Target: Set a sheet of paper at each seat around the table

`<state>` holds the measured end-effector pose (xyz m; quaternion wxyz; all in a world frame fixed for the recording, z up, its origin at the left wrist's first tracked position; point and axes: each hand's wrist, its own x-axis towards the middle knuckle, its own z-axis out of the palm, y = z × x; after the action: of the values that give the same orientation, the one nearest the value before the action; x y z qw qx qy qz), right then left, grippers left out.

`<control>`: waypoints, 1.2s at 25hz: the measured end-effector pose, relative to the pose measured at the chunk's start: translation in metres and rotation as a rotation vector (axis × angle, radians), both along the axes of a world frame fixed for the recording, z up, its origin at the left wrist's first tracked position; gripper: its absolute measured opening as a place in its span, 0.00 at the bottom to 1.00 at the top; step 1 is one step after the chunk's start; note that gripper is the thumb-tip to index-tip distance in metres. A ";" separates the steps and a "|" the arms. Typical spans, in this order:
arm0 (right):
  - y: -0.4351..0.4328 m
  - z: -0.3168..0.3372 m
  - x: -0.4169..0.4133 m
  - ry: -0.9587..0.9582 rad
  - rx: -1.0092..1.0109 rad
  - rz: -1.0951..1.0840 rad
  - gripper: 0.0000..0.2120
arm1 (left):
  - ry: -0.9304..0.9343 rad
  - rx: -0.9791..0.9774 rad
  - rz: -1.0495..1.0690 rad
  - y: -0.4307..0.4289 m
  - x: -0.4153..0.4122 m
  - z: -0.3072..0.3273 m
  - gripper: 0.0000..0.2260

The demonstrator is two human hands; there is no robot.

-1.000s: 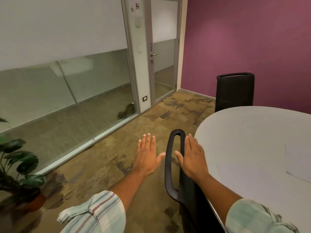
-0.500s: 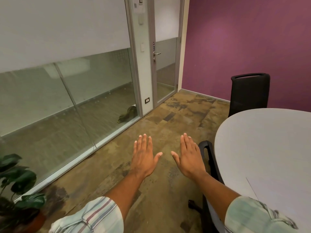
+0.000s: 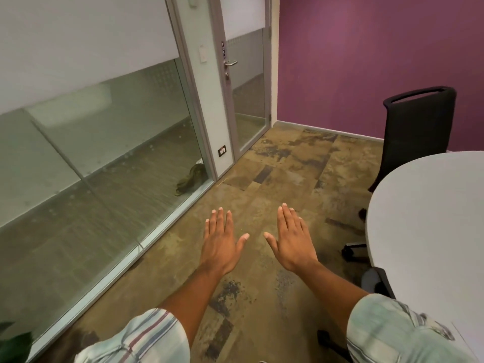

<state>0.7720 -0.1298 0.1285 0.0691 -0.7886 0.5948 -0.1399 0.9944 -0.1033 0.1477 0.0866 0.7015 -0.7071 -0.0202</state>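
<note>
Hovering flat with grips apart, left hand (image 3: 221,247) and right hand (image 3: 294,243); table (image 3: 429,221) cut off rightward.

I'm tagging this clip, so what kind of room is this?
Most likely a small office meeting room: a rounded white table, a black office chair against a purple wall, and a glass partition with a door.

1. Only 1 view: a wide-angle camera worn on the head, looking forward and down.
2. It faces the carpet floor (image 3: 275,184), the glass wall (image 3: 104,153) at left and the table (image 3: 429,218) edge at right.
3. Both forearms reach out close below it.
</note>
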 end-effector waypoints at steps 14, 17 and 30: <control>-0.267 -0.012 -0.001 -0.015 -0.004 -0.187 0.42 | 0.052 -0.046 -0.182 -0.318 0.007 -0.018 0.40; -0.334 -0.016 -0.010 -0.004 -0.009 -0.244 0.42 | 0.063 -0.029 -0.245 -0.402 -0.006 -0.025 0.40; -0.596 -0.004 -0.118 0.010 -0.035 -0.516 0.42 | 0.024 -0.004 -0.534 -0.718 -0.140 -0.004 0.39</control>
<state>0.6540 -0.7260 0.1241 0.0147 -0.6124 0.7742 -0.1592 0.8542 -0.8215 0.1439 0.0879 0.4897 -0.8660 -0.0494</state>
